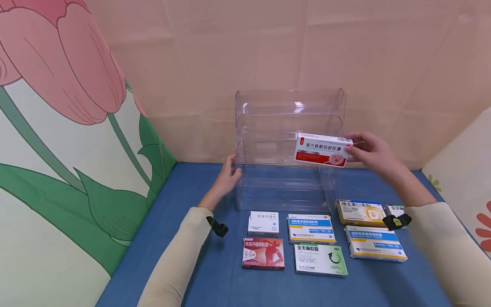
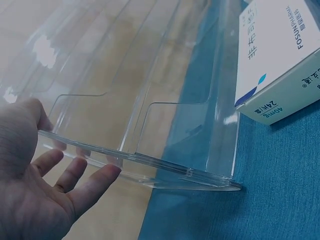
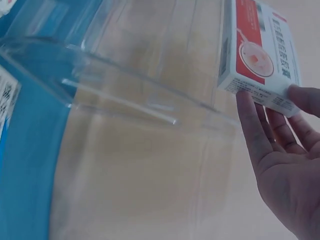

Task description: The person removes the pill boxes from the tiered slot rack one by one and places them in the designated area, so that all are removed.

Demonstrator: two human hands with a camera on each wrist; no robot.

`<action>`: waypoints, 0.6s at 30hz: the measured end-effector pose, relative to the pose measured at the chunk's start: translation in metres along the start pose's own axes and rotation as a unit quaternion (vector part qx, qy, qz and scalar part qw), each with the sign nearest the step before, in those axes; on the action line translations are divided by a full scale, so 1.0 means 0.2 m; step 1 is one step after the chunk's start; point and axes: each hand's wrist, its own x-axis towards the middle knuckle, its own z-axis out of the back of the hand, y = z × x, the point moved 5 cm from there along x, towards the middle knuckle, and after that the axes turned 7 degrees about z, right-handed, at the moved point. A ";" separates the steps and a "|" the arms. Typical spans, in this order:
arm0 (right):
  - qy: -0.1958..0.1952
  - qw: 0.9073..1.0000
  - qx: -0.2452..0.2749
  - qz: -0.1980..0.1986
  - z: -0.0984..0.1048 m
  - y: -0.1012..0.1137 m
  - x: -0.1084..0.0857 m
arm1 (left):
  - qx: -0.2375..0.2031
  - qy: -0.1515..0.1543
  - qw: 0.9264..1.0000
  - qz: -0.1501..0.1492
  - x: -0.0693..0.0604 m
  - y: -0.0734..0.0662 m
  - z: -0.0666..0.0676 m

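Observation:
A clear plastic tiered rack [image 1: 284,183] stands on the blue cloth. My left hand [image 1: 227,178] holds its left side wall; in the left wrist view the thumb [image 2: 37,114] lies at the wall's edge, with the other fingers spread along its outer face. In front of the rack's right part, my right hand [image 1: 372,154] pinches one end of a white and red medicine box [image 1: 322,150], lifted at mid-height and slightly tilted. From the right wrist, the box [image 3: 260,55] shows thumb on one face and fingers at its end and underneath.
Before the rack lie a small white box [image 1: 263,223], a red box [image 1: 263,253], blue and white boxes [image 1: 311,229] [image 1: 375,244] and a green and white box [image 1: 320,260]. A yellow vitamin D box [image 1: 360,212] and a partly hidden box [image 1: 395,209] lie near the right forearm.

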 end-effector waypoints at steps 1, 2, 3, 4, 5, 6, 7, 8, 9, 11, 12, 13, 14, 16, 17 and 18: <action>0.005 1.000 -0.006 -0.003 0.01 -0.01 -0.02 | 0.001 0.000 1.000 0.000 0.00 0.00 0.00; 0.009 1.000 -0.013 -0.007 0.03 -0.03 -0.03 | 0.000 0.001 1.000 0.000 0.00 0.00 0.00; 0.013 1.000 -0.020 -0.010 0.04 -0.04 -0.05 | 0.000 0.001 1.000 0.000 0.00 0.00 0.00; 0.017 0.999 -0.025 -0.008 0.06 -0.05 -0.07 | 0.000 0.002 1.000 0.000 0.00 -0.01 0.00; 0.019 0.999 -0.031 -0.008 0.07 -0.06 -0.08 | -0.001 0.002 1.000 0.000 -0.01 -0.01 0.00; 0.020 0.999 -0.037 -0.007 0.09 -0.07 -0.10 | -0.001 0.003 1.000 0.001 -0.01 -0.01 -0.01; 0.021 0.999 -0.039 -0.005 0.10 -0.08 -0.11 | -0.001 0.003 1.000 0.002 0.00 -0.01 -0.01; 0.020 0.999 -0.042 -0.004 0.12 -0.08 -0.13 | -0.002 0.003 1.000 0.001 0.00 -0.01 -0.01; 0.020 0.999 -0.044 -0.001 0.13 -0.09 -0.14 | -0.001 0.003 1.000 0.001 0.00 -0.01 -0.01; 0.021 0.999 -0.045 0.000 0.16 -0.12 -0.17 | 0.001 0.002 1.000 0.000 0.00 -0.01 -0.02; 0.022 0.999 -0.046 0.000 0.18 -0.13 -0.18 | 0.002 0.002 1.000 0.000 0.00 -0.01 -0.02; 0.023 0.999 -0.047 0.000 0.19 -0.14 -0.19 | 0.003 0.003 1.000 0.000 0.00 -0.01 -0.02; 0.024 0.999 -0.047 -0.002 0.20 -0.15 -0.20 | 0.004 0.003 1.000 0.001 0.00 -0.01 -0.02; 0.028 0.998 -0.048 -0.003 0.23 -0.17 -0.23 | 0.004 0.003 1.000 0.001 0.01 -0.01 -0.03; 0.028 0.998 -0.049 -0.007 0.24 -0.19 -0.25 | 0.005 0.003 1.000 0.001 0.01 -0.01 -0.03; 0.027 0.998 -0.049 -0.009 0.25 -0.19 -0.26 | 0.003 0.003 1.000 0.000 0.01 -0.01 -0.03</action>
